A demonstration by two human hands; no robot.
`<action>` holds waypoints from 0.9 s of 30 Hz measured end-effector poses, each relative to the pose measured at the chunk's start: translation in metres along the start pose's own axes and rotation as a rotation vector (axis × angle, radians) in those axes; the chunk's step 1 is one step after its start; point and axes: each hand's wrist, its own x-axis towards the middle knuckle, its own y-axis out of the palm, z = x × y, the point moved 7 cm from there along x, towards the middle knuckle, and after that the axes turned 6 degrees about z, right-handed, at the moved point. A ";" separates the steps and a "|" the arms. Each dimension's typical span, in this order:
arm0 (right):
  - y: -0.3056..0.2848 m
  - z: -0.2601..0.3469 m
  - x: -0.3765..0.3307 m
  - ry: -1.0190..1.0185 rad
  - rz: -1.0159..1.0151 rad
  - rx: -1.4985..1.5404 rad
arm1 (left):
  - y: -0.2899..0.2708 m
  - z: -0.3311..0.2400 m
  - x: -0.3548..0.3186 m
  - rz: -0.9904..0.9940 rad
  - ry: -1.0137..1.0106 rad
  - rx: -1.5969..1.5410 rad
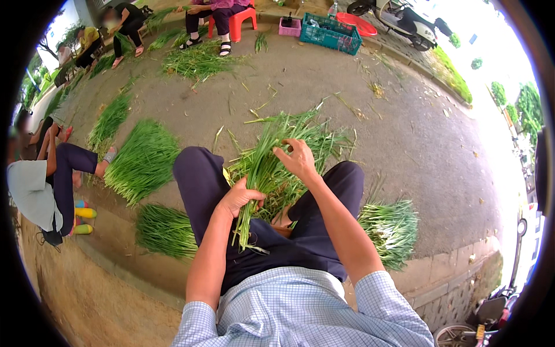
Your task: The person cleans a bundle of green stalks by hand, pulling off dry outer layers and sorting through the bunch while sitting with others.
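On the grey pavement, a wide pile of green stalks lies toward the left edge, and a smaller bundle near the lower edge. A long bunch is between my knees; my left hand grasps its lower part, and my right hand is at its upper leaves, but whether pinching, I cannot tell.

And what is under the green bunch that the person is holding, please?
Beneath the green bunch in the left hand is a looser heap of green stalks. Whatever the bunch and heap cover cannot be seen.
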 end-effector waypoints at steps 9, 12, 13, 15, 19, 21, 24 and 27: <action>0.016 -0.030 0.010 0.029 0.184 0.075 | 0.002 0.006 0.003 0.072 -0.011 0.072; 0.010 -0.038 0.009 0.050 0.153 0.103 | 0.000 0.007 0.002 0.061 -0.020 0.081; 0.008 -0.048 0.011 0.060 0.106 0.160 | 0.001 0.008 0.004 0.068 -0.020 0.088; 0.004 -0.073 0.015 0.077 0.010 0.273 | 0.001 0.009 0.005 0.069 -0.029 0.089; -0.004 -0.090 0.011 0.230 0.009 0.543 | -0.005 0.012 0.007 0.070 -0.009 0.082; -0.012 -0.097 0.013 0.220 0.000 0.577 | -0.006 0.013 0.009 0.065 -0.011 0.090; -0.023 -0.095 0.012 0.240 -0.013 0.548 | -0.009 0.014 0.009 0.037 -0.023 0.090; -0.030 -0.099 0.011 0.226 -0.034 0.519 | -0.007 0.012 0.007 0.028 -0.027 0.090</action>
